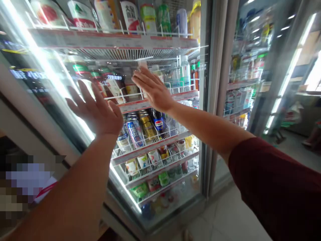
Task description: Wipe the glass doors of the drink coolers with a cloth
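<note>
My left hand (96,112), fingers spread and palm forward, is raised before the left part of a lit drinks fridge (160,107). Higher and to the right, my right hand (154,88) is stretched out flat with its fingers close together, in front of the second shelf. Neither hand holds anything. Whether either one touches the glass I cannot tell. Behind the right hand, a small pale tag (142,63) shows near its fingertips. Below it are a dark bottle with a Pepsi-like label (158,124), a gold can (147,127) and a blue-and-silver can (135,132).
Large bottles (130,15) line the top shelf, and cups (154,157) and green packs (164,179) fill lower ones. A metal frame (214,83) divides this fridge from a second fridge (240,90). Pale floor tiles (225,214) lie at lower right. The lower left is pixelated.
</note>
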A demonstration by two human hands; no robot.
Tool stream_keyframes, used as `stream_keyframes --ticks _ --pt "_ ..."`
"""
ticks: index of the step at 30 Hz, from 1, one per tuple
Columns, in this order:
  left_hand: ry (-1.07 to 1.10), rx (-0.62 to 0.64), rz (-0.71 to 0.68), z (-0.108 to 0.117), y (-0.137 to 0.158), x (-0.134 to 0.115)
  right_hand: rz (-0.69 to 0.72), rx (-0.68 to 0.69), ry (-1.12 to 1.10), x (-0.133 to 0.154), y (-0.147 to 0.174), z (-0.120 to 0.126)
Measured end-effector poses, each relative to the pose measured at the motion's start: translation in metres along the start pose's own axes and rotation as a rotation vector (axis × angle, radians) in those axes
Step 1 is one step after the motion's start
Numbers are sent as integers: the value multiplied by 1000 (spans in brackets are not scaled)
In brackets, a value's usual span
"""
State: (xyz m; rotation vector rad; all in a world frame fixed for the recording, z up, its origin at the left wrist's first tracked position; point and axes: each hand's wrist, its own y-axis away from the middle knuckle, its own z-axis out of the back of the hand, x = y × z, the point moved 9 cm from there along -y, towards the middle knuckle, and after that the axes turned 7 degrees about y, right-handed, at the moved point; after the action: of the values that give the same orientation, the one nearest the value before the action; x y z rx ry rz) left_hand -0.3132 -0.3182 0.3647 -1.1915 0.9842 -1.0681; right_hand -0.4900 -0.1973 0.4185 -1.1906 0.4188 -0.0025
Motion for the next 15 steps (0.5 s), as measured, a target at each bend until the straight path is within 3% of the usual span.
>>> stream_keyframes --ticks 3,6,8,10,13,15 --pt "-71 -1 -15 0 0 -1 10 14 12 -19 -5 12" --pt "-55 12 -26 -1 0 -1 -133 -117 25 -63 -15 26" --pt "-28 30 -33 -2 0 -1 -197 -156 18 -68 -7 23" --pt "-8 47 -32 -4 0 -1 -137 -107 5 -43 14 12" --pt "6 31 -13 -3 -1 -1 84 48 5 12 49 -4" --pt "8 23 -1 -2 -1 -1 187 97 1 25 58 -6"
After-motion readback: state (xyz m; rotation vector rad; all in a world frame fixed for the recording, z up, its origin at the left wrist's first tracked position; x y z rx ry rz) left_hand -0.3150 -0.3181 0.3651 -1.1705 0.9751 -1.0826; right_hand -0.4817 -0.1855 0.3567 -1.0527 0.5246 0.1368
